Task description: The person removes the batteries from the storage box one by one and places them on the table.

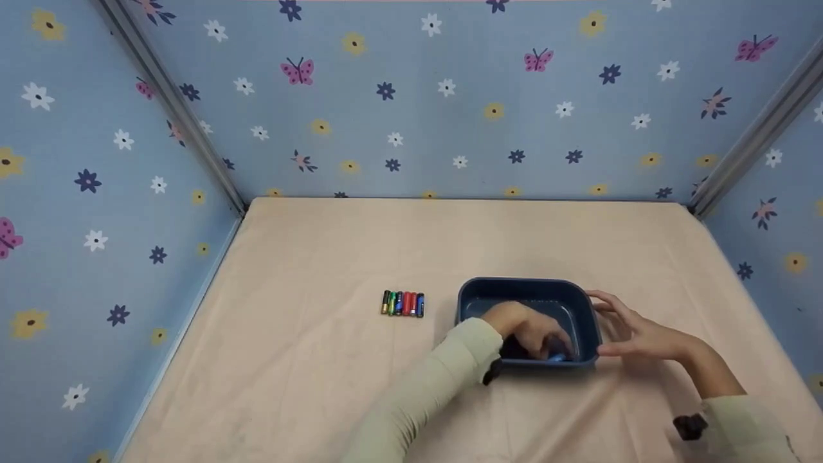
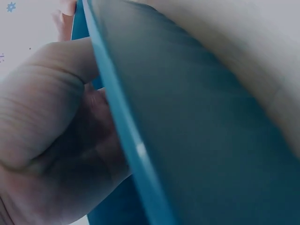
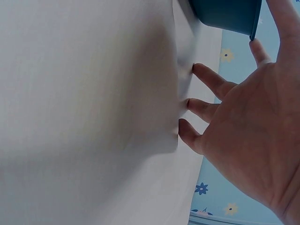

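A dark blue rectangular tub (image 1: 522, 289) stands on the cloth-covered table. My left hand (image 1: 535, 331) reaches down inside it, bent at the wrist, near the front right corner. Something blue and shiny shows by its fingertips, too blurred to name. In the left wrist view the tub's wall hides most of the fingers of this hand (image 2: 47, 122). At the tub's right end, my right hand (image 1: 649, 337) has its fingers spread, with fingertips at the rim. The right wrist view shows a fingertip of this hand (image 3: 253, 122) against the tub's rim (image 3: 255, 21).
Left of the tub, several batteries (image 1: 403, 303) with red, green, blue and black wraps lie side by side in a row. The beige cloth (image 1: 308, 366) is wrinkled near the front. Flowered blue panels (image 1: 411, 116) close off the table's back and sides.
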`<state>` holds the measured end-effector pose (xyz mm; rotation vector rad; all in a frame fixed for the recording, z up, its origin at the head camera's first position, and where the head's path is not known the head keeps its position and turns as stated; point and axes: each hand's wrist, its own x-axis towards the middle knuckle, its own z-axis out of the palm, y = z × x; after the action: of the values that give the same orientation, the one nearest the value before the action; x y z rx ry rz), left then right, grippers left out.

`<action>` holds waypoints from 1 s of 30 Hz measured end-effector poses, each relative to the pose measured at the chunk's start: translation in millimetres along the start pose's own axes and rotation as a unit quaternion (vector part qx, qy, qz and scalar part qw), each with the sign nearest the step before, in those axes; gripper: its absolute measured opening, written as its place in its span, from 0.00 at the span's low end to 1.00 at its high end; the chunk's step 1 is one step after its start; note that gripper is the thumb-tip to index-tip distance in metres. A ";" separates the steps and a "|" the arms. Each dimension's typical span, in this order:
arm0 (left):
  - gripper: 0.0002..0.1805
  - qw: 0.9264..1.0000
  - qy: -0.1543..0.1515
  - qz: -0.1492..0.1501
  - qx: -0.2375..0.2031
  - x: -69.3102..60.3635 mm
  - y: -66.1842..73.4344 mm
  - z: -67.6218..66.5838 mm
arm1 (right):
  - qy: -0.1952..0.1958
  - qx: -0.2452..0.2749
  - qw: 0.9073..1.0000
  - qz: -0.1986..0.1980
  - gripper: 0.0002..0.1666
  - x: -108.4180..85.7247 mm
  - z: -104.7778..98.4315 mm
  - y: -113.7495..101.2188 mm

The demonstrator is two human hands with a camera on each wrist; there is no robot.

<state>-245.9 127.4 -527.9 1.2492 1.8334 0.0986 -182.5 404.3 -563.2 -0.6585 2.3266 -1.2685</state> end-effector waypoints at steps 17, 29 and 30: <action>0.28 0.997 0.056 -0.022 0.055 1.1 -1.2 7.8 | 0.002 -0.003 1.000 0.008 0.59 -1.4 0.9 -0.7; 0.32 0.997 0.070 -0.023 -0.007 -15.6 -6.9 -1.5 | -0.004 -0.008 1.000 0.013 0.59 -1.4 0.0 -2.2; 0.32 0.997 0.075 -0.028 -0.016 -17.8 -6.9 -3.4 | -0.003 -0.007 1.000 0.014 0.59 -1.5 0.0 -2.3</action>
<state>-251.5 111.4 -518.4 1.1938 1.9864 0.1947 -180.8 404.1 -561.0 -0.6329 2.3337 -1.2366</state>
